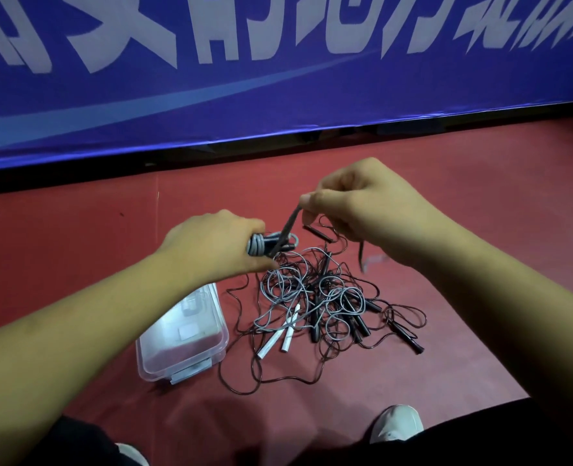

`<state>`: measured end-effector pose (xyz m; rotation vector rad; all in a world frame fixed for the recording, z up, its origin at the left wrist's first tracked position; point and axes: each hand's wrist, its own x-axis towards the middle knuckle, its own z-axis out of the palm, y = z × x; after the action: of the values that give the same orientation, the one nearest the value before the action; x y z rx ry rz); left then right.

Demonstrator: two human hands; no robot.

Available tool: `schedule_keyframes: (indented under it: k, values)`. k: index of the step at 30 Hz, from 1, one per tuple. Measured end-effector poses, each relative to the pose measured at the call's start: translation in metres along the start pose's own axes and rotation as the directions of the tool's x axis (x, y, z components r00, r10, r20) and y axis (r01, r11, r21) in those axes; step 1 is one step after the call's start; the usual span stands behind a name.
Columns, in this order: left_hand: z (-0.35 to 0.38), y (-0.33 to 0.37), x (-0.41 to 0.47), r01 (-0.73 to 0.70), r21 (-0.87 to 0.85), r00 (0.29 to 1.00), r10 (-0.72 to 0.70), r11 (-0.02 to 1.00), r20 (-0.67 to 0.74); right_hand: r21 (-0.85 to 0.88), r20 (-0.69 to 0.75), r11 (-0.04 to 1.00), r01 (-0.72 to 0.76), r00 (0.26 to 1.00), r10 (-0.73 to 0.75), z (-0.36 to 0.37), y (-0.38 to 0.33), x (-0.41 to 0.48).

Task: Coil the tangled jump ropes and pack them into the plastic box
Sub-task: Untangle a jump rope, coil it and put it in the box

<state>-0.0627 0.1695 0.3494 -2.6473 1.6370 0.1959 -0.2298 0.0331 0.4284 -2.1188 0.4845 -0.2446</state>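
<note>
Ropes (315, 297) on red floor (76, 237), blue banner (278, 105) behind

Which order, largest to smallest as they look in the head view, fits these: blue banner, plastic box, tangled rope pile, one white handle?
1. blue banner
2. tangled rope pile
3. plastic box, partly covered but clearly smaller than the pile
4. white handle

The banner is farthest from the camera yet still looks largest.

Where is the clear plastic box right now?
In the head view, the plastic box sits on the red floor left of centre, beside the tangled ropes and under the left forearm.
</note>
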Motion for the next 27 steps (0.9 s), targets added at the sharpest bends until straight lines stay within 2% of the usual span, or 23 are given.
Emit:
schedule_keyframes:
  k: [3,7,11,14,16,18,21,24,27]
  values:
    - [0.003,0.011,-0.002,-0.016,0.023,1.000,0.015,1.000,0.027,0.108,-0.013,0.994,-0.005,1.000,0.007,-0.001,0.007,0.004]
    - [0.005,0.018,-0.003,-0.167,-0.002,0.985,0.167,0.986,0.049,0.074,-0.066,0.997,-0.016,0.998,0.021,-0.003,0.019,0.012]
    - [0.006,0.018,-0.006,-0.352,-0.229,0.923,0.377,0.907,0.073,-0.027,-0.122,0.999,-0.036,0.992,0.033,-0.011,0.037,0.022]
    - [0.009,0.017,-0.006,-0.414,-0.421,0.884,0.467,0.807,0.028,-0.078,-0.124,0.996,-0.045,0.992,0.035,-0.015,0.051,0.025]
    - [0.008,0.020,-0.008,-0.405,-0.570,0.872,0.489,0.715,-0.006,-0.076,-0.110,0.996,-0.051,0.993,0.043,-0.016,0.058,0.027]
    - [0.004,0.023,-0.011,-0.331,-0.734,0.893,0.448,0.594,-0.040,-0.053,-0.092,0.996,-0.068,0.994,0.063,-0.015,0.066,0.030]
    - [-0.006,0.022,-0.012,-0.167,-0.945,0.940,0.334,0.281,-0.067,0.121,-0.006,0.988,-0.093,0.995,0.095,-0.014,0.075,0.030]
    - [-0.013,0.010,-0.006,-0.181,-0.979,0.970,0.184,0.095,-0.161,0.255,0.101,0.960,-0.111,0.991,0.088,-0.014,0.077,0.030]
    - [-0.014,-0.003,-0.001,-0.163,-0.987,0.983,0.080,-0.010,-0.163,0.263,0.205,0.957,-0.125,0.976,0.071,-0.010,0.072,0.028]
